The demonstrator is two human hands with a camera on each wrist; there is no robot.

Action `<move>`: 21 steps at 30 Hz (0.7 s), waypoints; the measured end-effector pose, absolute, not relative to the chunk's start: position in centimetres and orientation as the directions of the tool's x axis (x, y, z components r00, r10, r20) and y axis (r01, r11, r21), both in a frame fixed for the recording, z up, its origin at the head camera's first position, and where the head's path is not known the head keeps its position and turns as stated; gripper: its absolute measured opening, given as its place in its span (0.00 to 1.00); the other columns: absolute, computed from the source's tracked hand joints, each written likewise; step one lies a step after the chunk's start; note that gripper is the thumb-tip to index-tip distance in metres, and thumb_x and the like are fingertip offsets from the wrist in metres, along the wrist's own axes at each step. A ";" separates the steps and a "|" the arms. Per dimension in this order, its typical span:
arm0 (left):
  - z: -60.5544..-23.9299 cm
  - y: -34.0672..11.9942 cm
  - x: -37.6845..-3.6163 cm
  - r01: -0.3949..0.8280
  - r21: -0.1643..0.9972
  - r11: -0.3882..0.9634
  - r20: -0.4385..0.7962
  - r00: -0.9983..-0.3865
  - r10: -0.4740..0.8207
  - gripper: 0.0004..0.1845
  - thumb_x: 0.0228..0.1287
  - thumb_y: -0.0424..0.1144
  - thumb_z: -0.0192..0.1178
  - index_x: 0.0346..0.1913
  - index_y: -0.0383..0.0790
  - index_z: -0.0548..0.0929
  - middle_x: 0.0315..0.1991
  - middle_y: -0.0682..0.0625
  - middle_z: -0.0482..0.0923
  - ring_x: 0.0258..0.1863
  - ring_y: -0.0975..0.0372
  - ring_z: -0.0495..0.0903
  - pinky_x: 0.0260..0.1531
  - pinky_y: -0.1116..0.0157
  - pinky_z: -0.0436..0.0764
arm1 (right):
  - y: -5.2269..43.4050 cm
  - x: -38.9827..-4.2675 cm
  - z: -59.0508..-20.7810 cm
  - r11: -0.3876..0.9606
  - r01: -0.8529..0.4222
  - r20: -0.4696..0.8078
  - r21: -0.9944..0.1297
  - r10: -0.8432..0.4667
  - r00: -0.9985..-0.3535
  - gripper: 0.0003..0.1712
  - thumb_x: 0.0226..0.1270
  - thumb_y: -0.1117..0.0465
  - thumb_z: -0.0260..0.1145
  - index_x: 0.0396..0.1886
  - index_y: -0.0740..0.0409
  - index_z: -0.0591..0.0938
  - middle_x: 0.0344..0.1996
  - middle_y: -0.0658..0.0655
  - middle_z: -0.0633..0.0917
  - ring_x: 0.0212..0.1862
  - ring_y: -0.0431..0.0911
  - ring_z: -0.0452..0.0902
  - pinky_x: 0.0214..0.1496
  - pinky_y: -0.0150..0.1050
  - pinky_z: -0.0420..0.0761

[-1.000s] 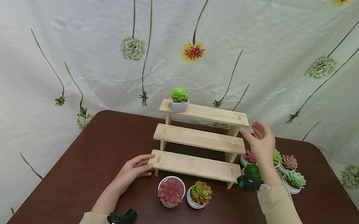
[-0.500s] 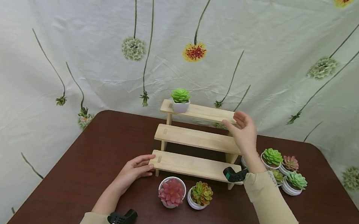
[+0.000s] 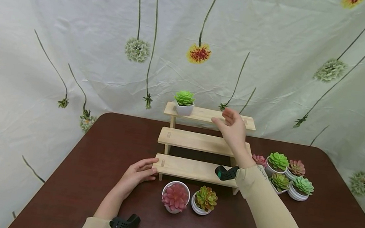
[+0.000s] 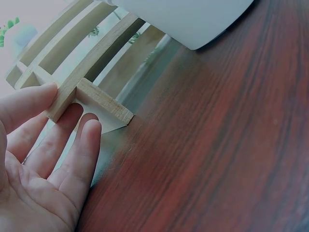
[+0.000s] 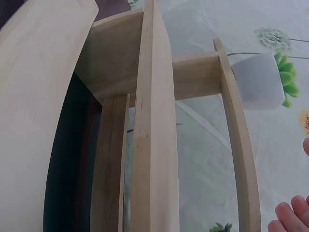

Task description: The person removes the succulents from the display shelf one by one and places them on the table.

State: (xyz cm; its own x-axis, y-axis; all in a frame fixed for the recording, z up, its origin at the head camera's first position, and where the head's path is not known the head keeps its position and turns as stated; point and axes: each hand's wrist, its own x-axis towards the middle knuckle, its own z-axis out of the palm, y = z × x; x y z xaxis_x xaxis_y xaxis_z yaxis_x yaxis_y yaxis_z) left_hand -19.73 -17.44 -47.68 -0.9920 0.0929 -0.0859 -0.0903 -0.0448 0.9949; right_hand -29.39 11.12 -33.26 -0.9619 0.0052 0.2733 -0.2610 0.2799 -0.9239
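A three-step wooden stand (image 3: 199, 142) stands on the dark brown table (image 3: 91, 179). On its top step, at the left end, sits a green succulent in a white pot (image 3: 184, 102). My left hand (image 3: 138, 173) rests with straight fingers against the left end of the bottom step (image 4: 91, 99). My right hand (image 3: 232, 130) hovers open over the right part of the stand, between the top and middle steps, holding nothing. In front of the stand sit a pink succulent (image 3: 175, 197) and an orange-green succulent (image 3: 205, 198), each in a white pot.
Several potted succulents (image 3: 285, 174) cluster on the table to the right of the stand. A flower-printed cloth (image 3: 74, 38) hangs behind the table. Black wrist devices (image 3: 124, 222) sit on both forearms. In the right wrist view the stand's steps (image 5: 154, 125) fill the picture.
My right hand has moved left from beside the stand's right end to above its steps. The left hand has stayed at the bottom step.
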 end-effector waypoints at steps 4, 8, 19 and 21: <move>-47.7 -17.4 -19.7 -0.090 0.995 -0.050 -0.086 -0.992 0.092 0.22 0.63 0.34 0.60 0.60 0.34 0.73 0.52 0.38 0.76 0.44 0.55 0.79 0.46 0.62 0.80 | 10.1 -29.6 -33.2 0.284 -0.261 0.271 -0.922 -0.006 -0.963 0.35 0.59 0.56 0.70 0.64 0.61 0.68 0.60 0.60 0.73 0.62 0.49 0.67 0.64 0.37 0.67; -47.7 -17.4 -19.7 -0.093 0.994 -0.048 -0.089 -0.992 0.090 0.23 0.63 0.35 0.61 0.60 0.34 0.73 0.52 0.39 0.76 0.44 0.55 0.79 0.45 0.63 0.80 | 9.1 -29.9 -33.1 0.289 -0.258 0.264 -0.922 -0.020 -0.964 0.35 0.59 0.56 0.70 0.64 0.60 0.68 0.60 0.58 0.73 0.62 0.48 0.67 0.63 0.35 0.67; -47.5 -17.4 -19.7 -0.107 0.993 -0.048 -0.103 -0.991 0.090 0.22 0.63 0.35 0.61 0.60 0.34 0.74 0.52 0.38 0.76 0.43 0.57 0.79 0.46 0.62 0.80 | 6.4 -30.6 -32.8 0.294 -0.268 0.259 -0.917 -0.070 -0.963 0.36 0.57 0.56 0.71 0.64 0.61 0.68 0.59 0.60 0.73 0.61 0.48 0.69 0.64 0.35 0.66; -47.5 -17.4 -19.7 -0.108 0.993 -0.051 -0.103 -0.990 0.093 0.22 0.63 0.35 0.61 0.60 0.34 0.73 0.52 0.38 0.76 0.43 0.57 0.79 0.46 0.62 0.80 | 6.0 -30.7 -32.8 0.297 -0.269 0.258 -0.916 -0.076 -0.963 0.37 0.57 0.56 0.71 0.64 0.61 0.68 0.59 0.59 0.73 0.60 0.48 0.69 0.63 0.34 0.66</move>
